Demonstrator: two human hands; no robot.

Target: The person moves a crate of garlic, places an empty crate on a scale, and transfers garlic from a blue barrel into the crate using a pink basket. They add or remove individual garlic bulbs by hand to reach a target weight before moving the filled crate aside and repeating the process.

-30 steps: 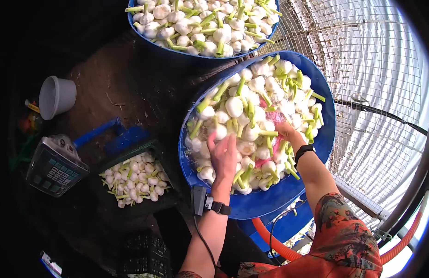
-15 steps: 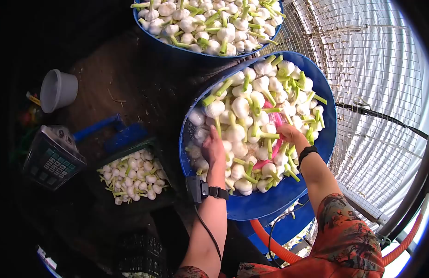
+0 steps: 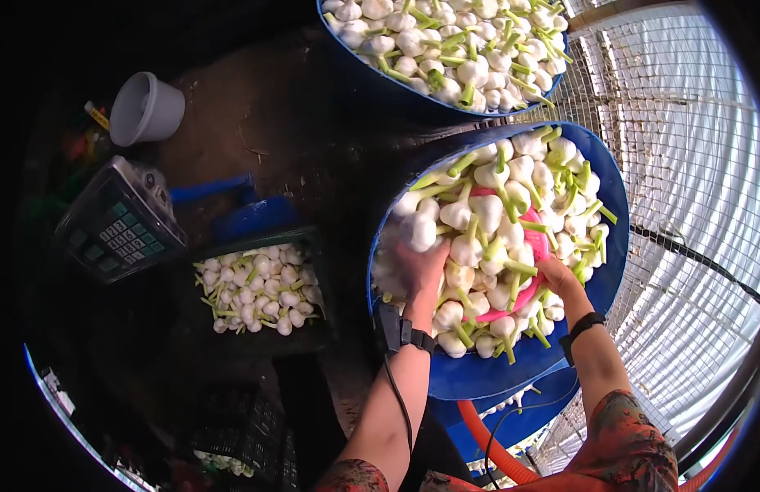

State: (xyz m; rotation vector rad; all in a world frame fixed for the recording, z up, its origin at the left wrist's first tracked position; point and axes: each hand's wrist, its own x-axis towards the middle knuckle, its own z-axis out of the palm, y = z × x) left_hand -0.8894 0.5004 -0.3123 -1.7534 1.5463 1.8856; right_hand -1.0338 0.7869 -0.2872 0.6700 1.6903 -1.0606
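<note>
A blue tub (image 3: pixel 462 381) stands before me, full of white garlic bulbs (image 3: pixel 486 213) with short green stems. Among them shows the curved rim of a pink basin (image 3: pixel 537 238), heaped with garlic. My right hand (image 3: pixel 558 279) is closed on the near right side of that rim. On the left side of the heap is my left hand (image 3: pixel 425 266), pressed against the bulbs, its fingers blurred and partly hidden by garlic. Each wrist has a black band.
Another blue tub (image 3: pixel 396 86) of garlic stands behind. At left are a scale with a keypad (image 3: pixel 121 225), a grey bucket (image 3: pixel 162 111) and a dark crate (image 3: pixel 318 283) holding smaller garlic. Wire mesh (image 3: pixel 667 148) borders the right side. An orange hose (image 3: pixel 495 447) runs below the tub.
The view has shifted, so the tubs sit further right and lower. More of the pink rim shows among the bulbs. My left hand has moved in against the garlic; the right stays at the rim.
</note>
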